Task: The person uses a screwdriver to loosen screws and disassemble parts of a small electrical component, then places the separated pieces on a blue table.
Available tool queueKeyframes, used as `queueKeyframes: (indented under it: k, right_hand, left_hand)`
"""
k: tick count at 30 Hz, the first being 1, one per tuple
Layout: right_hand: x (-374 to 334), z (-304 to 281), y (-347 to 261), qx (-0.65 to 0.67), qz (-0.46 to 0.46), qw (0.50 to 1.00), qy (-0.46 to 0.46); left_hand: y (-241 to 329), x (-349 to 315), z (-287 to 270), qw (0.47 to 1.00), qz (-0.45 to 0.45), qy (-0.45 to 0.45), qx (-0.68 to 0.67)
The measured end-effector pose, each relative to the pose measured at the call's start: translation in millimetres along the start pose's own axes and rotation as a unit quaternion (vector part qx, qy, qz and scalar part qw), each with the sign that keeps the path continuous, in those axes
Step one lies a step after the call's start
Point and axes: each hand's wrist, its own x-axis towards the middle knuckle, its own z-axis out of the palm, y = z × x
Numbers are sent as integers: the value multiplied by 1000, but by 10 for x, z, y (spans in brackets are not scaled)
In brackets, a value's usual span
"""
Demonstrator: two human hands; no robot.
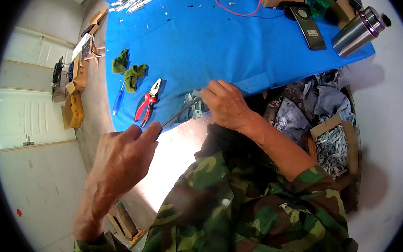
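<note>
Bracing a small grey metal part (194,106) at the blue table's edge (254,83), right hand (225,103) is closed on it; a thin screwdriver (175,114) is pinched in left hand (125,158), tip driven in for leverage.

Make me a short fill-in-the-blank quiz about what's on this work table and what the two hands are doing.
1. The table is covered with a ____ cloth.
2. The pliers have ____ handles.
3. The left hand grips a thin ____ rod.
4. The right hand presses on a small grey part at the table's ____ edge.

Missing words: blue; red; metal; near
</note>
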Motion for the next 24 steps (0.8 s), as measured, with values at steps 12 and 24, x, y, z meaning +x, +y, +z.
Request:
queueKeyframes:
  k: [12,24]
  right_hand:
    - [2,0,-1,5,-2,1000,-4]
    - [-4,-34,33,-1,-20,999,-43]
  left_hand:
    - [201,-86,105,999,-31,26,5]
    - [236,62,-119,966,135,-44,214]
